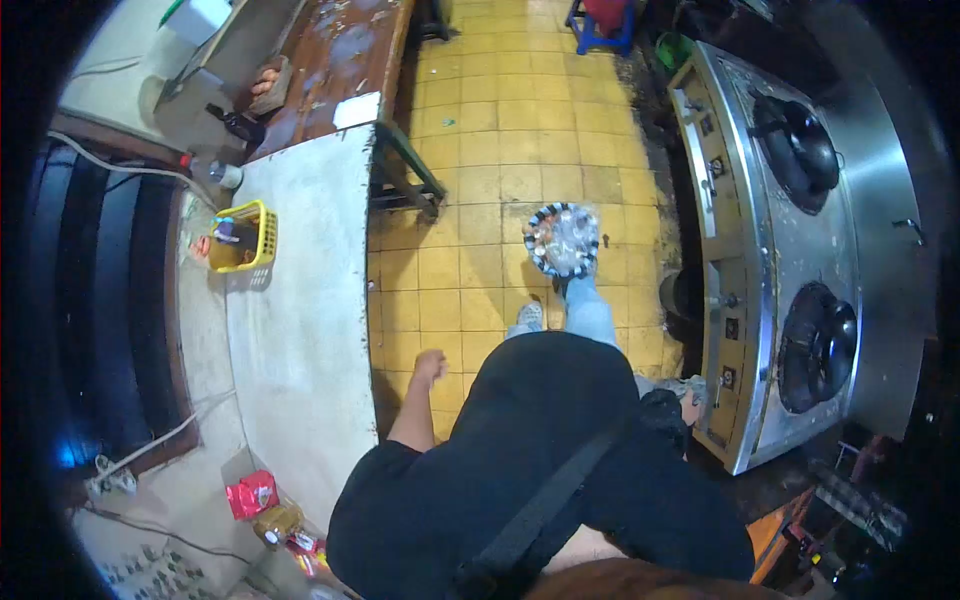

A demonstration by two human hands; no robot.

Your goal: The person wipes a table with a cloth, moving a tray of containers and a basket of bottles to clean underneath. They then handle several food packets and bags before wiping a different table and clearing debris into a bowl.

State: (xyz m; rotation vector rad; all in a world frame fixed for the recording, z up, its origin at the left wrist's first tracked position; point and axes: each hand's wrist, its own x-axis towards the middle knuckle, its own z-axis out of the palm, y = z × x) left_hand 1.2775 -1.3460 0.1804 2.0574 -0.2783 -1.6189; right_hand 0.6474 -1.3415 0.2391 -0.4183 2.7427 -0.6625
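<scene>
My left hand (430,368) hangs over the yellow floor beside the white table, its fingers curled in with nothing visible in them. On the other side, close to the stove front, my right hand (692,408) is partly hidden by my dark sleeve. A crumpled grey cloth (676,385) is bunched at its fingers, and the hand appears closed on it. Ahead of my shoes, a round bin (537,262) with a black-and-white rim holds clear plastic and other waste. My forward leg reaches up to it.
To the left runs a white table (300,310) with a yellow basket (270,235), joined to a wooden table (340,60). A steel stove (745,240) with black woks (818,345) lines the right. A blue stool (603,40) stands far ahead on the tiled floor (490,130).
</scene>
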